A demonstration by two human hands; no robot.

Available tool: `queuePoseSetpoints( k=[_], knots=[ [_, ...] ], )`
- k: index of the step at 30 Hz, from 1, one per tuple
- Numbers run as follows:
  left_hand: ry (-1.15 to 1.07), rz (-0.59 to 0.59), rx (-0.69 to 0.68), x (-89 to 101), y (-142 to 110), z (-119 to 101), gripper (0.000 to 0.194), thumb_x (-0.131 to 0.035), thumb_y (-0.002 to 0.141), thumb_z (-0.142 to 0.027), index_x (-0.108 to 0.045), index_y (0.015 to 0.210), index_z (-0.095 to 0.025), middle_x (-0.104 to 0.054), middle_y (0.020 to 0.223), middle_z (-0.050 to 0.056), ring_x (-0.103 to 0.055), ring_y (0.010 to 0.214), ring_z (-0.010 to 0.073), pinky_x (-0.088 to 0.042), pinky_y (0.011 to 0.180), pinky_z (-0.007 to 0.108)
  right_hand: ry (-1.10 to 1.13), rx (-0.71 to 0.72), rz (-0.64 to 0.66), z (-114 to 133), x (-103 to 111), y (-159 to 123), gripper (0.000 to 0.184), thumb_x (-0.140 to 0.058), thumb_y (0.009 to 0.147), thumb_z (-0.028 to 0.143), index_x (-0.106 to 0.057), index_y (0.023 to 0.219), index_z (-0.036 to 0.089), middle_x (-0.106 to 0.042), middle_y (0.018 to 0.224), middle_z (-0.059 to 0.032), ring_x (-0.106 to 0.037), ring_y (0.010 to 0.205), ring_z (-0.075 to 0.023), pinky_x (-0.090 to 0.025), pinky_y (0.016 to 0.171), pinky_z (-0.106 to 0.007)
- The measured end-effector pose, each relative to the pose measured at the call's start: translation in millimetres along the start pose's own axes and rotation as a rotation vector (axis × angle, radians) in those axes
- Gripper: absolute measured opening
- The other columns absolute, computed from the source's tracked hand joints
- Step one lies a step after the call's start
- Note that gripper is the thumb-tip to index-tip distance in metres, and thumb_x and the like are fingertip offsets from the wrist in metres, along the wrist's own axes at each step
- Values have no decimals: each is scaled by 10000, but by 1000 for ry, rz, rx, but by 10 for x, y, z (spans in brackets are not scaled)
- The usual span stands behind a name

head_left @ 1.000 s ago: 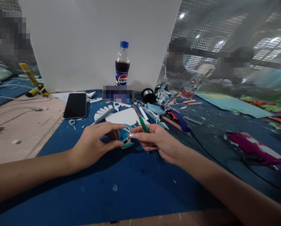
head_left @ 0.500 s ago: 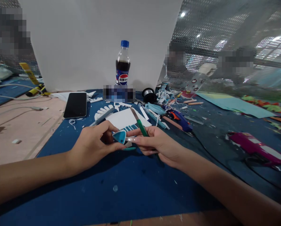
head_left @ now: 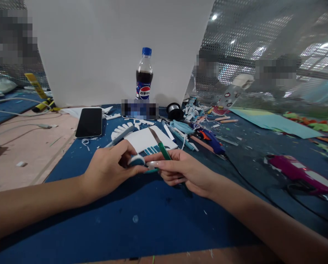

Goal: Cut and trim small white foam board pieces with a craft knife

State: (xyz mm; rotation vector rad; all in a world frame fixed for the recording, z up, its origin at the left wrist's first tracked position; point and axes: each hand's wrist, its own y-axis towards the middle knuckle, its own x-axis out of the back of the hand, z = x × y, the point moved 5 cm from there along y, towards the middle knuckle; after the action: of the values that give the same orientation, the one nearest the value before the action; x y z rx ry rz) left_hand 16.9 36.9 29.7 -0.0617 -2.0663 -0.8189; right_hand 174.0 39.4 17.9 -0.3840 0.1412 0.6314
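My left hand [head_left: 109,170] is closed, pinching a small blue-and-white piece [head_left: 137,160] between thumb and fingers. Its white edge is turned up toward me. My right hand [head_left: 182,168] is curled around a green-handled cutting tool [head_left: 164,150], whose metal blade points away over a white sheet; the fingers hide much of the handle, so I cannot tell whether it is a knife or scissors. My right thumb and forefinger reach to the blue-and-white piece, close against its right side. A teal sliver [head_left: 152,171] shows under the fingertips.
Behind my hands lie a white sheet [head_left: 142,138] with small blue rectangles, a phone [head_left: 89,123], and a wire spool [head_left: 175,110]. A cola bottle [head_left: 144,75] stands at the back. Blue foam scraps, a blue glue gun [head_left: 213,141] and a magenta corded tool [head_left: 301,174] lie to the right.
The blue-and-white piece has been tilted in my left fingers: its blue face showed before, now mostly its white edge. The cutting tool has shifted slightly left. The view has moved a little.
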Motion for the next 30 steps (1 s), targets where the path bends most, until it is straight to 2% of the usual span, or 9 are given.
queuePoseSetpoints(
  k=[4,9,12,14,16,19,21,25,30],
  knots=[
    [64,-7,-42,-21,14,-3,306,-617,755,-390,-434,635,-176,-468,477,-63,-409,402,73,-274,405,182,-24,2,-16,-18,-3,17,117,-620,790,235,-649,860,146,-285,454,100,-194,398,-29,-135,405,-205],
    [77,32,-44,-58,20,13,293,-632,741,-365,-445,626,-171,-431,466,-73,-365,386,63,-246,397,175,-62,9,-55,-64,39,63,151,-678,746,280,-614,773,145,-308,487,91,-204,415,-27,-141,400,-204],
    [64,67,-47,-69,25,5,281,-632,740,-365,-468,628,-167,-460,467,-69,-391,387,66,-252,393,175,-111,24,-81,-77,47,78,190,-689,730,315,-620,781,146,-313,496,88,-210,421,-27,-149,400,-200],
    [23,101,-31,-76,35,-1,225,-635,738,-345,-513,698,-161,-517,496,-58,-455,411,78,-285,403,176,-132,47,-105,-69,49,78,214,-697,714,338,-621,778,148,-324,491,87,-215,415,-26,-150,395,-198],
    [-51,148,-4,-85,47,-5,224,-638,735,-312,-552,863,-150,-572,541,-47,-514,443,92,-334,423,180,-157,79,-134,-48,56,72,220,-698,707,342,-621,779,150,-351,488,82,-234,413,-28,-159,393,-197],
    [-209,229,28,-111,60,-2,431,-607,761,-284,-488,1152,-147,-609,589,-36,-564,485,109,-401,460,190,-225,111,-177,-9,74,60,218,-686,713,345,-630,798,152,-384,485,73,-274,419,-36,-194,398,-197],
    [-302,262,47,-130,67,17,502,-576,785,-283,-429,1251,-167,-636,667,-14,-585,533,117,-428,481,199,-268,107,-199,6,87,54,222,-676,721,349,-636,810,149,-387,487,70,-287,426,-39,-210,400,-198],
    [-394,273,105,-171,72,92,521,-574,786,-274,-427,1281,-214,-651,832,22,-604,614,129,-461,528,221,-281,138,-198,26,100,49,223,-666,724,346,-636,812,143,-357,476,78,-262,417,-37,-196,390,-204],
    [-469,243,151,-194,80,137,479,-605,773,-257,-494,1236,-215,-583,695,-21,-575,534,111,-463,506,214,-324,228,-198,52,114,42,240,-661,723,342,-639,843,136,-348,450,87,-276,403,-37,-205,394,-212]
  ],
)
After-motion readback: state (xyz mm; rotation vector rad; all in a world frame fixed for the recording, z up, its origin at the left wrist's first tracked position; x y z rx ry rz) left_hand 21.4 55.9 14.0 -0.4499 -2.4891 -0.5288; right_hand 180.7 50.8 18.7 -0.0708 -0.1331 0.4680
